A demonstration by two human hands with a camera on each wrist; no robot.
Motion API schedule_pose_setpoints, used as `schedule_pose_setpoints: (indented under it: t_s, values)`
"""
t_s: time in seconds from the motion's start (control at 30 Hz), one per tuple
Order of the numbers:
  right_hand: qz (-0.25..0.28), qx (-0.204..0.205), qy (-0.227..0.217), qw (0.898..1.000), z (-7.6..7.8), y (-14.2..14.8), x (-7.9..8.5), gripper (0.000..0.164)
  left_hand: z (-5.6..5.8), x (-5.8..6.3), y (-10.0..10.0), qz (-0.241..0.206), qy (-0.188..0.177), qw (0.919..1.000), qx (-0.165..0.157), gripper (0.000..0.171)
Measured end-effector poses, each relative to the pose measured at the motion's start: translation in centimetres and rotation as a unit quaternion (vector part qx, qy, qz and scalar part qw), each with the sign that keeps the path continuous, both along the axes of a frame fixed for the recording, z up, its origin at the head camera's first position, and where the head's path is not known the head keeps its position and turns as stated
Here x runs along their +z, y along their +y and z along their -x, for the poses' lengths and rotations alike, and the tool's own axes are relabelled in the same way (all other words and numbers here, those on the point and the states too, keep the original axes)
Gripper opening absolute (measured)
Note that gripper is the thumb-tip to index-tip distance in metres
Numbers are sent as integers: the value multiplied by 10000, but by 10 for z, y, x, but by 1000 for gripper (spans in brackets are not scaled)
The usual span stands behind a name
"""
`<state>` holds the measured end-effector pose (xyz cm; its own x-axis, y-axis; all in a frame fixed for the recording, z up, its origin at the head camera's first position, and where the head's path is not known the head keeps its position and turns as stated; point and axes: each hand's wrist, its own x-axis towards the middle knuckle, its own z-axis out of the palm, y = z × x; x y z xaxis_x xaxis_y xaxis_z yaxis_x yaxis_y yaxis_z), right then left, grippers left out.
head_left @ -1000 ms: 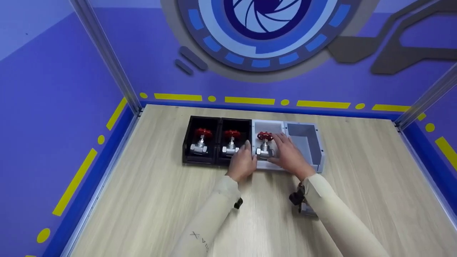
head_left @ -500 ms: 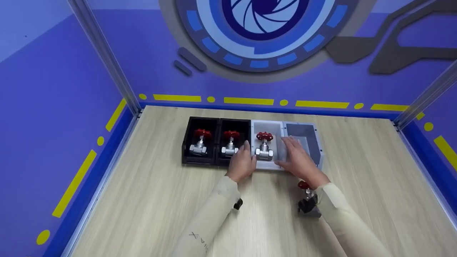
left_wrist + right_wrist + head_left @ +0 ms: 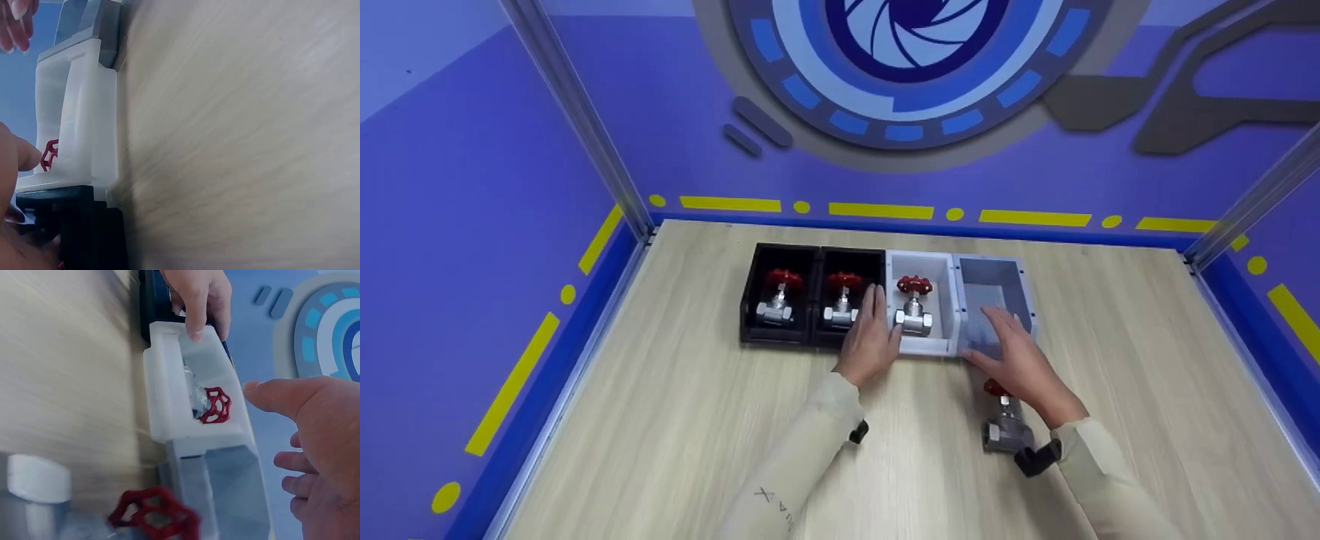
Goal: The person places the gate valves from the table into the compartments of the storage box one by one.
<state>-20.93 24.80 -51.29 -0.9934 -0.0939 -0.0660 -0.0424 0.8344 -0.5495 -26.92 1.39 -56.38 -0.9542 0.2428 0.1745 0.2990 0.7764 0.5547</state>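
My left hand rests over the border between the second black bin and the white bin, fingers mostly straight, thumb on the white side. Each of these bins holds one upright gate valve with a red handwheel: one valve beside my left fingers, another valve in the white bin. Over the front of the grey bin, my right hand is spread and holds nothing. Below it a further gate valve stands on the table, its handwheel partly hidden by the hand.
The leftmost black bin holds another gate valve. All the bins stand side by side in a row on the wooden table. Blue printed panels close off the back and sides.
My right hand has moved from the white bin's valve rightward and toward me, over the grey bin's front. The valve on the table shows more. My left hand stays nearly in place, its fingers shifting slightly.
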Motion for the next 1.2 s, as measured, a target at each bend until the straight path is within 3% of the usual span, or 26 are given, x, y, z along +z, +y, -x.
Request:
schedule_pose_setpoints:
  t_s: [0.17,0.33,0.43,0.77,0.97,1.2]
  values:
    - [89,-90,69,9999,-13,8,-9,80,1,3,4,319,690,9971,-105,69]
    - [214,-84,194,9995,-23,14,-16,75,-1,8,11,600,1433,9872,-371,60]
    - [273,-69,295,9992,-27,18,-19,72,-3,10,15,543,1663,9831,-536,55]
    - [430,-115,404,9982,-41,28,-26,73,-7,11,27,318,1327,9877,-769,52]
    - [449,-164,287,9984,-51,33,-34,83,-8,11,34,-128,1190,9893,-830,52]
    - [453,-101,58,9989,-62,38,-44,101,-9,9,43,-352,539,9946,-818,61]
